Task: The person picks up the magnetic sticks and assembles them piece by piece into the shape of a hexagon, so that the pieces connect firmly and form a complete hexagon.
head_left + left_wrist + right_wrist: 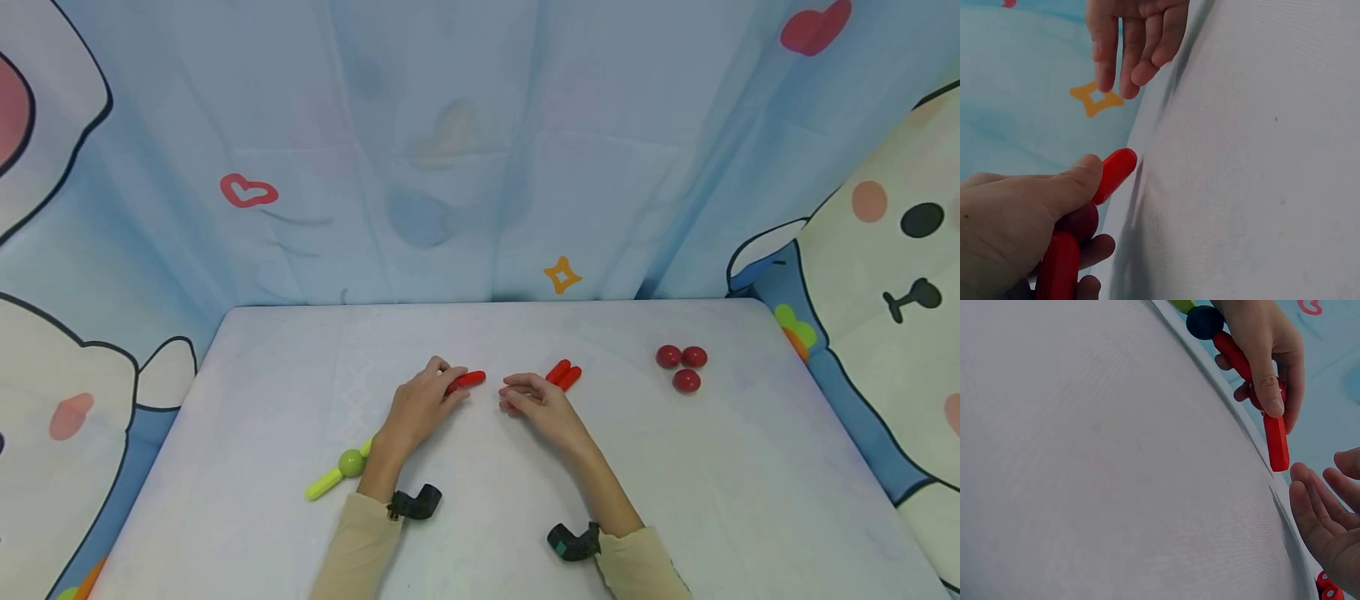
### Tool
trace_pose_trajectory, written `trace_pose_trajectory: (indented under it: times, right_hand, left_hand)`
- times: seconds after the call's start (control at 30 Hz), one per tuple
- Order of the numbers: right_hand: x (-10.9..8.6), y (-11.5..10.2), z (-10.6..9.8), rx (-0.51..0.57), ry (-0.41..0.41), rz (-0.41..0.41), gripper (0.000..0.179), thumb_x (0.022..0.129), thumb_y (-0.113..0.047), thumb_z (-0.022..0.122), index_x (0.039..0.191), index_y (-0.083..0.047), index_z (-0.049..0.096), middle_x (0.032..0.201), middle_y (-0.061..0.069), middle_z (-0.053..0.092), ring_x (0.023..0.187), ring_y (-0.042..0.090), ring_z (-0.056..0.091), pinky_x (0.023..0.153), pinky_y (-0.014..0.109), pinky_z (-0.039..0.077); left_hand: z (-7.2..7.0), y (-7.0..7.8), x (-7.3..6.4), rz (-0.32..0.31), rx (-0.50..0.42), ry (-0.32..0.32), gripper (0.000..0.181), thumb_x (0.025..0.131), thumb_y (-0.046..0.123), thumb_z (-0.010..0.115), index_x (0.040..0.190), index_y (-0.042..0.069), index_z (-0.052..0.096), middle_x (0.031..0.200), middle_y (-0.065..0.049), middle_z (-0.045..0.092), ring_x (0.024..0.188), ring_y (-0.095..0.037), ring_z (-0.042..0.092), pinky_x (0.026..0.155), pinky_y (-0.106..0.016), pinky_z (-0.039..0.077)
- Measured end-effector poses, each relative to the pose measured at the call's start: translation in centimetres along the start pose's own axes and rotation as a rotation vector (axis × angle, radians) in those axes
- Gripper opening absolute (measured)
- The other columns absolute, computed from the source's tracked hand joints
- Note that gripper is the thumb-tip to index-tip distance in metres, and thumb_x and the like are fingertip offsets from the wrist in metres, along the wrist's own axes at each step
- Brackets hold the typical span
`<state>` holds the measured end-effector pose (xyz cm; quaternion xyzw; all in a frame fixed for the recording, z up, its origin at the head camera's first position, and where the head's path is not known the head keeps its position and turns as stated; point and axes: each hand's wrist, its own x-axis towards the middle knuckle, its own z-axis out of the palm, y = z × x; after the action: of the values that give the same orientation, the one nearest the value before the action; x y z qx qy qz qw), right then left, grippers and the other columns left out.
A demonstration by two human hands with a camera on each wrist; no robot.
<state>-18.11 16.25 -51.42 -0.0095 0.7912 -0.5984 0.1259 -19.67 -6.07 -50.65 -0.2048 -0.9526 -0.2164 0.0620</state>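
Note:
My left hand [420, 404] grips a linked piece at its red ball [1081, 222], thumb on the near side and fingertips behind. One red rod [1277, 442] sticks out of that ball past the fingertips; another red rod [1232, 355] runs back to a blue ball [1205, 322]. Beyond the blue ball a bit of green shows in the right wrist view. In the head view, a green rod [324, 484] and green ball [352, 462] lie beside the left wrist. The right hand [547, 412], fingers loosely bent and holding nothing, hovers across from the red rod's free end.
Two red rods [570, 378] lie side by side just behind the right hand, partly covered by it. Three red balls [686, 381] sit grouped toward the back right of the white table [750, 483]. A blue patterned curtain [465, 167] hangs behind the table's far edge.

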Motion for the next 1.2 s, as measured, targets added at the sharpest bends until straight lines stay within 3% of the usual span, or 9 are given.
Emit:
trace_pose_trajectory:
  times: [0.3, 0.57, 0.7, 0.9, 1.2]
  right_hand:
    - [-0.1, 0.0, -0.1, -0.013, 0.004, -0.003, 0.035, 0.097, -0.022, 0.058, 0.129, -0.008, 0.056, 0.117, 0.014, 0.068, 0.098, 0.022, 0.07, 0.087, 0.026, 0.056]
    - [0.0, -0.1, -0.2, -0.005, -0.004, 0.0, 0.035, 0.098, -0.021, 0.058, 0.129, -0.006, 0.056, 0.116, 0.015, 0.068, 0.097, 0.021, 0.07, 0.086, 0.025, 0.056]
    - [0.0, -0.1, -0.4, -0.024, -0.006, -0.023, 0.036, 0.098, -0.02, 0.056, 0.129, -0.003, 0.055, 0.115, 0.016, 0.068, 0.095, 0.019, 0.07, 0.084, 0.023, 0.056]
    - [-0.1, -0.1, -0.6, -0.04, 0.006, -0.012, 0.035, 0.098, -0.021, 0.057, 0.13, -0.006, 0.055, 0.115, 0.015, 0.069, 0.096, 0.021, 0.071, 0.086, 0.026, 0.056]
    - [0.0, -0.2, -1.4, -0.044, -0.011, -0.049, 0.035, 0.098, -0.022, 0.057, 0.129, -0.006, 0.056, 0.115, 0.017, 0.068, 0.099, 0.023, 0.07, 0.088, 0.027, 0.056]
  left_hand:
    - [0.0, -0.2, 0.2, -0.004, 0.031, 0.02, 0.033, 0.099, 0.024, 0.056, 0.132, 0.021, 0.058, 0.115, 0.0, 0.061, 0.087, -0.014, 0.064, 0.062, -0.026, 0.051]
    - [0.0, -0.1, 0.3, -0.104, -0.094, 0.016, 0.03, 0.1, 0.028, 0.053, 0.128, 0.02, 0.058, 0.111, -0.002, 0.053, 0.088, -0.014, 0.053, 0.063, -0.024, 0.045]
    - [0.1, -0.1, 0.3, -0.073, -0.089, 0.057, 0.031, 0.094, 0.033, 0.062, 0.122, 0.019, 0.06, 0.11, -0.002, 0.052, 0.086, -0.014, 0.054, 0.062, -0.026, 0.046]
    - [0.4, -0.3, 0.4, -0.04, -0.069, 0.089, 0.025, 0.092, 0.027, 0.067, 0.114, 0.016, 0.062, 0.107, -0.002, 0.054, 0.082, -0.014, 0.055, 0.064, -0.026, 0.047]
    - [0.5, -0.5, 0.3, 0.0, -0.028, 0.084, 0.023, 0.092, 0.019, 0.066, 0.114, 0.012, 0.063, 0.114, -0.003, 0.06, 0.103, -0.02, 0.055, 0.076, -0.035, 0.056]
